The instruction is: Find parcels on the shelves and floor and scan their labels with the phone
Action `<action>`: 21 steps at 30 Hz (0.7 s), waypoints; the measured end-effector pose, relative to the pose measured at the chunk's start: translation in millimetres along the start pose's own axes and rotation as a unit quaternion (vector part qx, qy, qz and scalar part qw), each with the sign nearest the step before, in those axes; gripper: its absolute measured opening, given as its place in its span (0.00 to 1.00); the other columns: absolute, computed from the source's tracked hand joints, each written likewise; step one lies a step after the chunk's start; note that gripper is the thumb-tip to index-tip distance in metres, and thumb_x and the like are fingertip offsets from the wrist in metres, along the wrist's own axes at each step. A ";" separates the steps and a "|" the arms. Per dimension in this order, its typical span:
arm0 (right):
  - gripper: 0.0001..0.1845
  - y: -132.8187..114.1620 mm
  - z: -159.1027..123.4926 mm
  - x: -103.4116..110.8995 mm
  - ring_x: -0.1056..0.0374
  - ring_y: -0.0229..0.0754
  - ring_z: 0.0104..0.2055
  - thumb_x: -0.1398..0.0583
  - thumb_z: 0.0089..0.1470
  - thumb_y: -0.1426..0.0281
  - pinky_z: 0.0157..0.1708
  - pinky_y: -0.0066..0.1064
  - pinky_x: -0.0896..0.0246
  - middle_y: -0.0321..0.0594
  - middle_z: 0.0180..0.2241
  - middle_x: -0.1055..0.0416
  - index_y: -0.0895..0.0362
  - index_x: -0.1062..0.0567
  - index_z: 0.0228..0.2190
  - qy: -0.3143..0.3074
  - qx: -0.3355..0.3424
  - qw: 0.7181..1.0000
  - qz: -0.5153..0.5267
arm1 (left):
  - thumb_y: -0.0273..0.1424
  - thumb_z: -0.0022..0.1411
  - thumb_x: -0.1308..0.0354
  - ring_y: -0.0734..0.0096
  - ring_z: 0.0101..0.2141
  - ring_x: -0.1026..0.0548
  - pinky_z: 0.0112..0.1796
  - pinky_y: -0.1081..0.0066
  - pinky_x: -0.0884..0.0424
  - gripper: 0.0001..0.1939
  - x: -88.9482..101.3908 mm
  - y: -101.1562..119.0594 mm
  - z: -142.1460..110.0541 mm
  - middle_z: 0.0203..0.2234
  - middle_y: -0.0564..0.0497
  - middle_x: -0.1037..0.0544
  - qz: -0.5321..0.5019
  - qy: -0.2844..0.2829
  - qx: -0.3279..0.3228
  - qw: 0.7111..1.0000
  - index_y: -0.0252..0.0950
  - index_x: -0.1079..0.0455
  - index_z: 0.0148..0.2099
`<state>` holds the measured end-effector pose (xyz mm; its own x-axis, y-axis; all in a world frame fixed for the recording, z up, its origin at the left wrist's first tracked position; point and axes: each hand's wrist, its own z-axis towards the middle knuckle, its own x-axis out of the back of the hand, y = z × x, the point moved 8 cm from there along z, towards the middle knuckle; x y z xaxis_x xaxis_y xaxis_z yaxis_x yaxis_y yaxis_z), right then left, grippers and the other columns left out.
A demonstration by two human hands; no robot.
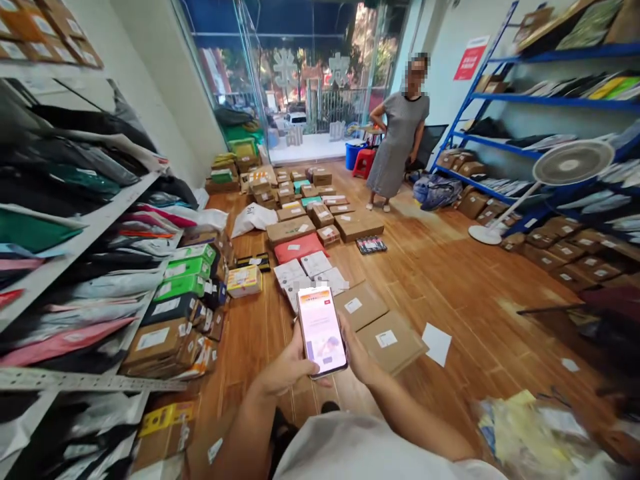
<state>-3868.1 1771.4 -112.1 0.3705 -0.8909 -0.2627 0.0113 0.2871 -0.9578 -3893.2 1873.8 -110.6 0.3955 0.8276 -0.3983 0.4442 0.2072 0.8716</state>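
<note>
A smartphone with its screen lit is held upright in front of my body, between both hands. My left hand grips its left side, the thumb lying over the lower left of the screen. Around the right edge curls my right hand, its fingers partly hidden behind the phone. Just beyond the phone, white labelled packages and a red parcel lie on the floor. Flat cardboard parcels with white labels rest right of the phone, beside a white sheet of paper.
Shelves full of bagged parcels line the left. Blue shelves and a white standing fan stand at right. A person in a grey dress stands near the glass front. Many boxes cover the middle floor; plastic wrapping lies lower right.
</note>
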 end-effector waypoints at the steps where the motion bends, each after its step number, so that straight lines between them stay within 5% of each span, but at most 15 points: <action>1: 0.30 -1.6 -4.5 6.5 0.37 0.49 0.50 0.52 0.60 0.49 0.51 0.43 0.43 0.44 0.50 0.34 0.51 0.41 0.57 -0.013 -0.009 1.000 0.026 | 0.20 0.47 0.41 0.45 0.53 0.34 0.35 0.56 0.22 0.56 -6.9 -1.9 5.8 0.61 0.43 0.40 0.011 -0.004 -0.007 1.000 0.55 0.71 0.68; 4: 0.33 -5.3 -17.2 25.6 0.35 0.49 0.47 0.42 0.53 0.64 0.47 0.41 0.39 0.42 0.50 0.32 0.51 0.44 0.59 -0.028 -0.023 0.997 0.063 | 0.21 0.47 0.40 0.50 0.48 0.29 0.33 0.58 0.22 0.57 -24.1 -10.2 19.2 0.60 0.43 0.38 0.023 -0.009 -0.006 1.000 0.56 0.71 0.68; 7: 0.38 -9.3 -26.3 43.6 0.36 0.48 0.49 0.44 0.46 0.73 0.49 0.41 0.41 0.40 0.51 0.33 0.51 0.44 0.59 -0.016 -0.014 0.997 0.072 | 0.23 0.44 0.42 0.51 0.44 0.27 0.30 0.60 0.22 0.56 -39.4 -14.2 28.4 0.58 0.44 0.35 -0.020 -0.015 -0.002 1.000 0.54 0.68 0.69; 13: 0.36 -11.8 -36.8 66.4 0.36 0.48 0.50 0.45 0.48 0.74 0.50 0.41 0.41 0.40 0.50 0.32 0.50 0.44 0.59 0.022 -0.011 0.997 0.067 | 0.22 0.42 0.46 0.51 0.43 0.26 0.27 0.59 0.22 0.54 -57.5 -18.4 41.9 0.57 0.45 0.34 -0.039 0.009 0.020 0.999 0.55 0.65 0.68; 18: 0.48 -10.3 -40.7 68.0 0.34 0.49 0.49 0.36 0.43 0.74 0.47 0.41 0.37 0.44 0.51 0.33 0.50 0.51 0.61 0.009 -0.002 0.999 0.050 | 0.20 0.43 0.48 0.50 0.45 0.28 0.28 0.59 0.22 0.52 -62.0 -21.5 48.7 0.54 0.46 0.31 -0.026 -0.002 0.017 1.000 0.53 0.65 0.68; 21: 0.46 -8.3 -39.6 68.7 0.35 0.50 0.51 0.36 0.45 0.72 0.49 0.42 0.38 0.44 0.52 0.33 0.51 0.50 0.61 0.017 0.001 0.998 0.057 | 0.20 0.44 0.48 0.51 0.44 0.27 0.28 0.59 0.22 0.52 -61.8 -21.8 50.2 0.53 0.47 0.31 -0.014 -0.004 0.020 1.000 0.54 0.65 0.68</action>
<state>-3879.5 1693.9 -126.8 0.3372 -0.8644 -0.3730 -0.0266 0.3873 -0.9216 -3887.0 1791.9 -119.4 0.3892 0.8175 -0.4246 0.4866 0.2089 0.8483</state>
